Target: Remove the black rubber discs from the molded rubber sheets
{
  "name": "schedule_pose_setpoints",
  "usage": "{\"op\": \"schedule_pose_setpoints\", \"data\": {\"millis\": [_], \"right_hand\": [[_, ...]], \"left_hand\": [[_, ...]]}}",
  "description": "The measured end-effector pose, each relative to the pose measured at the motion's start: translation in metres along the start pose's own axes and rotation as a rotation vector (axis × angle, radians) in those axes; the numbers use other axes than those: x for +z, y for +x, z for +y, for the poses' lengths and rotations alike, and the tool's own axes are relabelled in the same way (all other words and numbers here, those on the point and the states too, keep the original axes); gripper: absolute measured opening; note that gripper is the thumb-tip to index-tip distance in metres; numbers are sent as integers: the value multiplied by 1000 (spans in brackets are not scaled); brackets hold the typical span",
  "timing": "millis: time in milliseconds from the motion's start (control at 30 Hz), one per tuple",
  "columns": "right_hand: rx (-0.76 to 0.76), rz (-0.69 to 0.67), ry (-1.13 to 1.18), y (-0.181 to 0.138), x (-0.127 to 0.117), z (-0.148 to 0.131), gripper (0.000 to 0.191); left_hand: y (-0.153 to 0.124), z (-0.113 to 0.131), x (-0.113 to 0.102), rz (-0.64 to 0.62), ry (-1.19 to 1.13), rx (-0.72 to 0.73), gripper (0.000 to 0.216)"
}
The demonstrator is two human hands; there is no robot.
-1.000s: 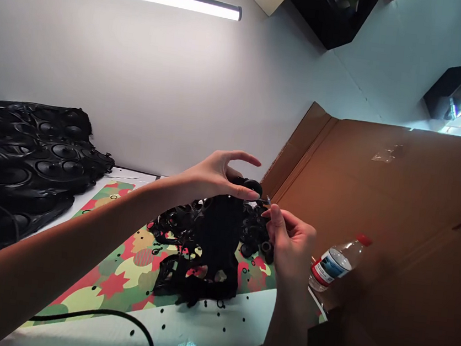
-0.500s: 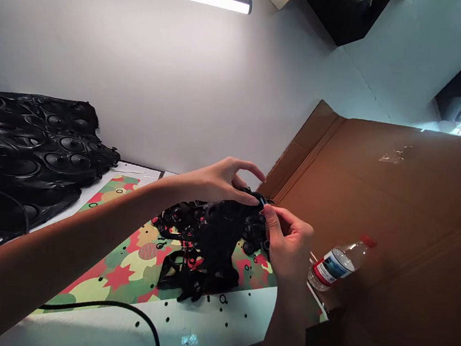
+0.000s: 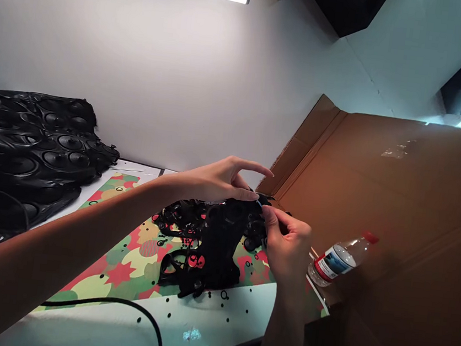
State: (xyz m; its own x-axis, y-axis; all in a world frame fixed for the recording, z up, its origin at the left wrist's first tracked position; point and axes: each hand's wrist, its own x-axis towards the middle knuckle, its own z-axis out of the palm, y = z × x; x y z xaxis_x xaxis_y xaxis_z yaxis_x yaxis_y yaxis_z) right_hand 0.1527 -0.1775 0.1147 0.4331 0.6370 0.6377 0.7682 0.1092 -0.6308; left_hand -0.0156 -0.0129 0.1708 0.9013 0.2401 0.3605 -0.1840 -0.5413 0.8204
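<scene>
A limp black rubber sheet (image 3: pixel 222 244) with round cut-outs hangs over a colourful patterned mat (image 3: pixel 121 277). At its upper edge my left hand (image 3: pixel 233 180) grips the rubber between thumb and curled fingers, its index finger stretched out above. Close by on the right, my right hand (image 3: pixel 288 235) is closed in a pinch at the same edge. A thin bluish sliver (image 3: pixel 259 203) shows between the two thumbs; whether it is a tool or a shiny rubber edge is unclear. More black rubber pieces (image 3: pixel 181 217) lie on the mat behind the sheet.
A stack of moulded black rubber sheets (image 3: pixel 28 155) lies at the left. On the right stand a cardboard box (image 3: pixel 399 187) and a tilted plastic bottle (image 3: pixel 334 262) with a red cap. A black cable (image 3: pixel 116 300) crosses the front. Small black rings and bits dot the white table (image 3: pixel 180 323).
My left index finger has straightened further to the right. The bluish sliver shows a little more clearly between the thumbs. The view has shifted slightly; both hands stay at the sheet's upper edge.
</scene>
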Motion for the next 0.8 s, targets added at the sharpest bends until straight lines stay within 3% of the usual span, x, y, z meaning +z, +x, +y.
{"op": "schedule_pose_setpoints", "data": {"millis": [233, 333, 433, 633, 800], "right_hand": [[15, 14, 36, -2, 2, -4, 53], [13, 49, 105, -4, 4, -8, 50], [-28, 137, 108, -9, 8, -10, 49], [-143, 444, 49, -13, 27, -1, 50], [-2, 428, 206, -7, 42, -2, 54]], "left_hand": [[-1, 0, -3, -60, -27, 60, 66], [-1, 2, 0, -6, -36, 102, 59], [1, 7, 7, 170, 2, 137, 58], [7, 14, 22, 479, 24, 207, 58], [16, 9, 42, 835, 18, 306, 49]]}}
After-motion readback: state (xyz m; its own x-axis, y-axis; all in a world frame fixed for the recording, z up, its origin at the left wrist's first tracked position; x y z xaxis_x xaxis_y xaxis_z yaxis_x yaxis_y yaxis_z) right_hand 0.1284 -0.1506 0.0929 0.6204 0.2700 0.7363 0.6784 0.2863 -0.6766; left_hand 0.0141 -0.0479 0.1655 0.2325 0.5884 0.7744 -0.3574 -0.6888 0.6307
